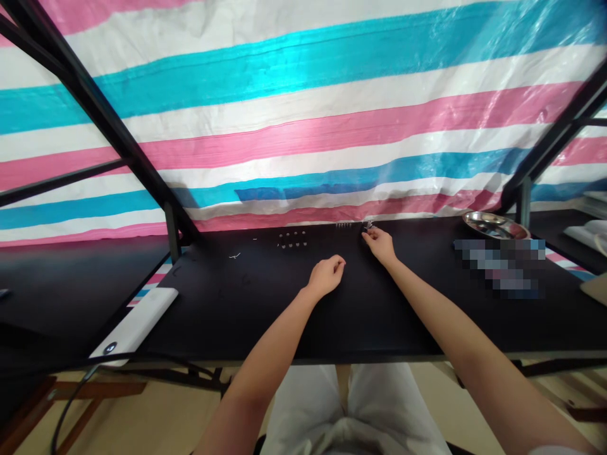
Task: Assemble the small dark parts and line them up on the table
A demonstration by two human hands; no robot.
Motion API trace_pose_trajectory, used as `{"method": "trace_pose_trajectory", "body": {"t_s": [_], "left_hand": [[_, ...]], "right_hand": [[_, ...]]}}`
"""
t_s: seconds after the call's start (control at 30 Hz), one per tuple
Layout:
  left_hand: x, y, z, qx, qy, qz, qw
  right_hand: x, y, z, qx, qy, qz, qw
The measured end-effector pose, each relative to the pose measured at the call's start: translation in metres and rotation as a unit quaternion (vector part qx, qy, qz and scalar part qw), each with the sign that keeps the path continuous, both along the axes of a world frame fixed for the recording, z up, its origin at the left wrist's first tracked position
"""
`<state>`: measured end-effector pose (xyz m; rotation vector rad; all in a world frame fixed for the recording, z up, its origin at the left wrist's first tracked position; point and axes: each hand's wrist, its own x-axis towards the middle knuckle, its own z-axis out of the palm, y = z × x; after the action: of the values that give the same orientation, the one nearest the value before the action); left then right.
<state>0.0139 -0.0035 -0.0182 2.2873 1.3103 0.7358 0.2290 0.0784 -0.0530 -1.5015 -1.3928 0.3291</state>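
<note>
My right hand [380, 246] reaches to the back of the black table, its thumb and fingertips pinched together beside a small heap of shiny metal pieces [368, 225]. What the fingertips hold is too small to make out. Nearer to me, my left hand [326, 277] hovers over or rests on the tabletop with fingers curled closed; anything inside is hidden. To its left, small silvery pieces [293, 239] stand in two short rows. Another line of small metal pieces [344, 225] sits at the back edge, left of the heap.
A round metal dish [496, 225] lies at the back right, with a blurred-out patch in front of it. A white power strip [137, 322] with a black cable is at the left edge. A white scrap [234, 256] lies left. Striped sheeting [303, 139] hangs behind.
</note>
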Motion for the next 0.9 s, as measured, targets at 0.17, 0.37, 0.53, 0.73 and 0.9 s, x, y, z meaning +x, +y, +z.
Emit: {"method": "trace_pose_trajectory", "body": {"t_s": [0.17, 0.37, 0.53, 0.73, 0.9], "left_hand": [[0.0003, -0.0022, 0.0030, 0.000, 0.023, 0.001, 1.000], [0.0007, -0.0039, 0.0031, 0.011, 0.032, -0.007, 0.999], [0.0006, -0.0051, 0.0043, 0.009, 0.032, -0.009, 0.999], [0.0016, -0.0059, 0.0061, -0.004, 0.028, -0.002, 1.000], [0.0021, -0.0064, 0.0068, -0.008, 0.030, 0.001, 1.000]], "right_hand": [[-0.0008, 0.0077, 0.0029, 0.018, -0.082, 0.021, 0.996], [0.0001, 0.0096, 0.0005, -0.007, -0.074, 0.004, 0.997], [-0.0018, 0.0085, 0.0031, -0.016, -0.076, 0.003, 0.997], [-0.0012, 0.0097, 0.0001, -0.014, -0.084, 0.007, 0.996], [-0.0008, 0.0089, -0.0008, -0.022, -0.082, 0.007, 0.996]]}}
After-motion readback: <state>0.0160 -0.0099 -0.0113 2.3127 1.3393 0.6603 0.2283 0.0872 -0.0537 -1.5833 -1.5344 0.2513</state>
